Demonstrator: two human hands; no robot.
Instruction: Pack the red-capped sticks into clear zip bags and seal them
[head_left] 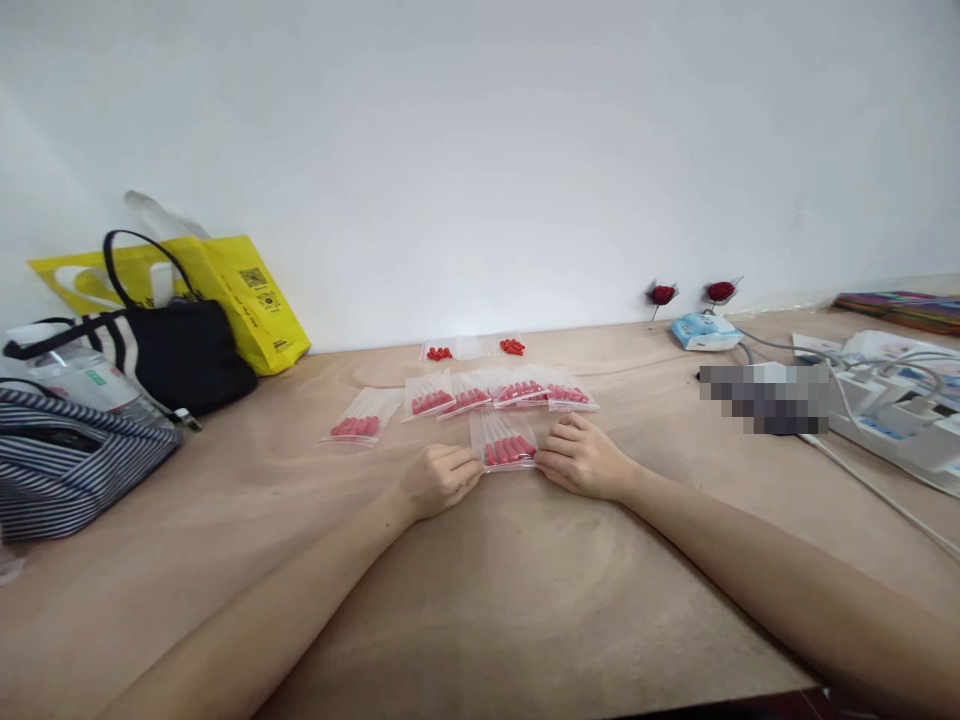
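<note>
A small clear zip bag [504, 425] with a row of red capsule-like pieces [510, 450] lies flat on the table in front of me. My left hand [442, 480] pinches its lower left corner, fingers curled. At the lower right corner, my right hand [581, 458] has its fingers closed on the same bag. Just beyond is an overlapping row of several similar filled bags [517, 390]. Another filled bag [364, 418] lies apart to the left. Farther back, two small clusters of red pieces [439, 353] rest on or in clear plastic [476, 347].
On the left stand a striped bag [67, 460], a black handbag [187, 350] and a yellow bag [255, 300]. To the right are a tissue pack [705, 332], a power strip with cables [892, 420] and a blurred-out item [772, 398]. Two dark red roses [661, 295] are by the wall.
</note>
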